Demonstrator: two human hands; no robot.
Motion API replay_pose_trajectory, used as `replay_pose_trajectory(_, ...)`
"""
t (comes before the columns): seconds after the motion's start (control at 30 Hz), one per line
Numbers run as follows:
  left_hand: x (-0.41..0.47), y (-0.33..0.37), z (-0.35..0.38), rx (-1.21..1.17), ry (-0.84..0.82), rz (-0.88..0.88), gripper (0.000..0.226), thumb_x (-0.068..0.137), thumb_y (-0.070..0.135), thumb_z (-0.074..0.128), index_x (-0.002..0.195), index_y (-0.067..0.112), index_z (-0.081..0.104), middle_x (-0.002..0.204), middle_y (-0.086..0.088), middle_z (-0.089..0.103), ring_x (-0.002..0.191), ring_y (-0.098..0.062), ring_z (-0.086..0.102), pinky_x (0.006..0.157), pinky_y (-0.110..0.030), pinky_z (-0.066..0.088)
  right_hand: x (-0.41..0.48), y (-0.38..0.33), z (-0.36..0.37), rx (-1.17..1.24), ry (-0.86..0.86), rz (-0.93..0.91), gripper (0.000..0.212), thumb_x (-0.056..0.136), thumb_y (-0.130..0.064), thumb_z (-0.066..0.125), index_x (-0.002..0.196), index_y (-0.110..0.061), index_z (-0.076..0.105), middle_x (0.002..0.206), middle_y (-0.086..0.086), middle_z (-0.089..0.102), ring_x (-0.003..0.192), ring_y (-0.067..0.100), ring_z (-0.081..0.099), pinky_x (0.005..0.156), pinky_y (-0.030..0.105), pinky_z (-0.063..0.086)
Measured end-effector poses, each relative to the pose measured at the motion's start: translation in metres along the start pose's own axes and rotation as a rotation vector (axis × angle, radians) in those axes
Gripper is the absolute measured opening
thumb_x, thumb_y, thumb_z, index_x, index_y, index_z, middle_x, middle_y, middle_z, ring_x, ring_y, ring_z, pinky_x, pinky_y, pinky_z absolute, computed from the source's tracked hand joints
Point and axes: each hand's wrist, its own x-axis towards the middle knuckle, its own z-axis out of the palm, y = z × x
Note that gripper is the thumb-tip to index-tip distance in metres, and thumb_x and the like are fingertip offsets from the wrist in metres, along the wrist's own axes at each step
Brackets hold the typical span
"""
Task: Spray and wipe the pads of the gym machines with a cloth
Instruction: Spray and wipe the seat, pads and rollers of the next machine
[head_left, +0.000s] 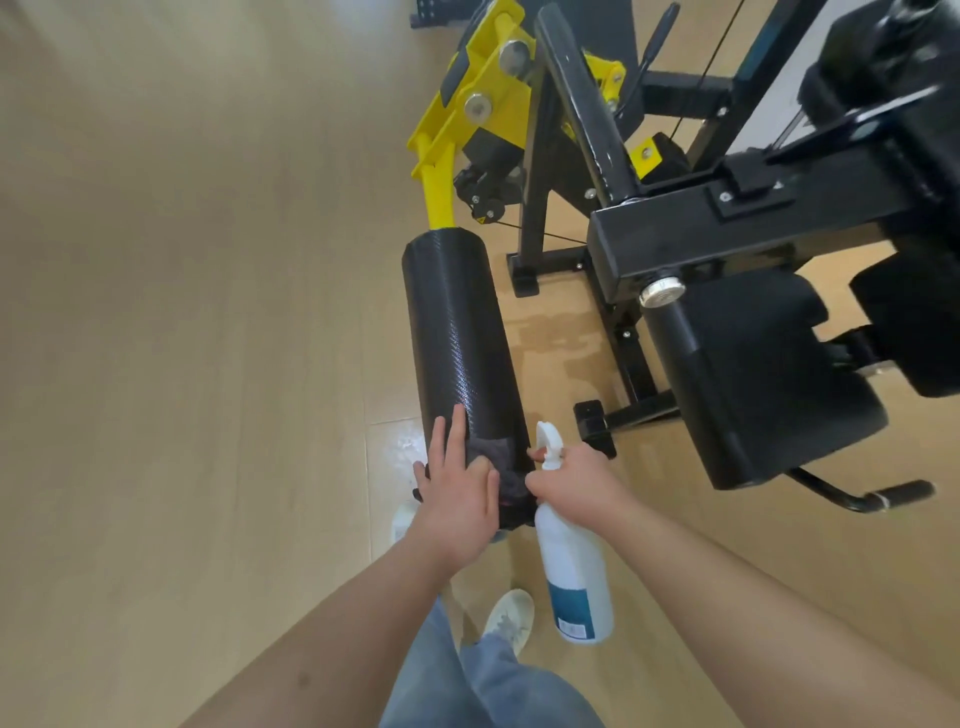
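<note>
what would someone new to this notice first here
The long black textured roller pad at centre, mounted on a bright yellow metal arm above it, draws the eye first. At its near end the left hand presses a dark grey cloth flat on it, while the right hand beside it grips a white plastic spray bottle by the neck.

A: What do you see of the wearer?
B: From my feed: faded light-blue jeans (467, 675), loose-legged, and one off-white sneaker (510, 617), scuffed grey.
A: Upper body?
B: I see only bare forearms (332, 623), left hand (457, 499) and right hand (576, 483) bare too.
</note>
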Motion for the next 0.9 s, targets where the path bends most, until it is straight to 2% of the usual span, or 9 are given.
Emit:
replay_pose_trajectory(0.23, -0.018, -0.012, 0.004, -0.093, 0.003, 0.028, 0.035, 0.109, 0.028, 0.035, 0.086, 0.014, 0.058, 0.169, -0.003, -0.02, 0.156, -0.022, -0.02, 0.126, -0.048, 0.009, -0.016, -0.002, 0.008, 0.008, -0.056, 0.074, 0.035, 0.084, -0.019, 0.064, 0.118, -0.021, 0.067, 0.087, -0.002, 0.062, 0.082, 0.021, 0.066, 0.081, 0.039, 0.059)
replay_pose_trajectory(0.3, -0.023, -0.012, -0.003, -0.197, 0.008, 0.004, 0.033, 0.108, 0.026, 0.039, 0.084, 0.016, 0.059, 0.169, 0.001, -0.021, 0.155, -0.011, -0.015, 0.126, -0.029, 0.007, -0.02, 0.001, 0.012, 0.004, -0.047, 0.077, 0.038, 0.083, -0.02, 0.064, 0.12, -0.012, 0.069, 0.089, 0.004, 0.065, 0.082, 0.026, 0.066, 0.075, 0.039, 0.057)
replay_pose_trajectory(0.37, -0.03, -0.012, -0.013, -0.298, 0.039, -0.072, 0.034, 0.109, 0.022, 0.038, 0.084, 0.017, 0.06, 0.167, 0.007, -0.018, 0.147, 0.014, -0.001, 0.109, -0.001, 0.009, -0.023, 0.003, 0.014, 0.012, -0.045, 0.072, 0.044, 0.082, -0.019, 0.062, 0.124, -0.01, 0.069, 0.096, 0.008, 0.07, 0.076, 0.022, 0.059, 0.067, 0.034, 0.048)
replay_pose_trajectory(0.4, -0.033, -0.012, -0.018, -0.349, 0.053, -0.121, 0.036, 0.11, 0.021, 0.036, 0.083, 0.017, 0.061, 0.166, 0.008, -0.016, 0.142, 0.02, 0.005, 0.102, 0.003, 0.012, -0.024, 0.004, 0.015, 0.015, -0.05, 0.07, 0.045, 0.082, -0.019, 0.062, 0.126, -0.011, 0.069, 0.097, 0.009, 0.07, 0.075, 0.021, 0.057, 0.067, 0.032, 0.046)
replay_pose_trajectory(0.5, -0.038, -0.018, -0.024, -0.467, 0.116, -0.219, 0.04, 0.11, 0.019, 0.034, 0.084, 0.011, 0.064, 0.169, 0.001, -0.006, 0.14, 0.005, 0.016, 0.086, 0.008, 0.024, -0.026, 0.003, 0.015, -0.011, -0.066, 0.059, 0.044, 0.084, -0.022, 0.063, 0.126, -0.012, 0.068, 0.097, 0.006, 0.068, 0.076, 0.02, 0.058, 0.067, 0.031, 0.046)
replay_pose_trajectory(0.57, -0.035, -0.025, -0.024, -0.481, 0.153, -0.248, 0.041, 0.11, 0.018, 0.034, 0.084, 0.009, 0.065, 0.168, 0.002, 0.003, 0.146, -0.005, 0.02, 0.082, 0.003, 0.033, -0.027, 0.0, 0.015, -0.047, -0.079, 0.034, 0.044, 0.085, -0.023, 0.063, 0.128, -0.017, 0.068, 0.101, 0.005, 0.068, 0.077, 0.02, 0.061, 0.066, 0.03, 0.047)
replay_pose_trajectory(0.67, -0.027, -0.037, -0.021, -0.498, 0.186, -0.254, 0.043, 0.108, 0.022, 0.034, 0.079, 0.015, 0.065, 0.166, 0.004, 0.012, 0.148, -0.014, 0.026, 0.083, -0.021, 0.056, -0.029, -0.006, 0.017, -0.111, -0.108, -0.022, 0.045, 0.085, -0.025, 0.062, 0.129, -0.019, 0.068, 0.107, 0.002, 0.07, 0.075, 0.019, 0.063, 0.064, 0.031, 0.05)
replay_pose_trajectory(0.77, -0.017, -0.044, -0.02, -0.528, 0.226, -0.29, 0.042, 0.105, 0.027, 0.034, 0.078, 0.023, 0.066, 0.156, 0.009, 0.027, 0.135, -0.036, 0.05, 0.103, -0.057, 0.049, -0.032, -0.014, 0.019, -0.139, -0.131, -0.052, 0.04, 0.086, -0.026, 0.065, 0.125, -0.019, 0.07, 0.104, 0.002, 0.07, 0.075, 0.018, 0.063, 0.066, 0.03, 0.052)
replay_pose_trajectory(0.9, -0.004, -0.041, -0.033, -0.635, 0.271, -0.317, 0.039, 0.105, 0.024, 0.031, 0.08, 0.02, 0.06, 0.117, 0.006, 0.05, 0.099, -0.047, 0.063, 0.09, -0.058, 0.055, -0.031, -0.022, 0.022, -0.149, -0.162, -0.056, 0.041, 0.082, -0.026, 0.063, 0.121, -0.017, 0.072, 0.111, 0.003, 0.073, 0.069, 0.016, 0.058, 0.059, 0.028, 0.045)
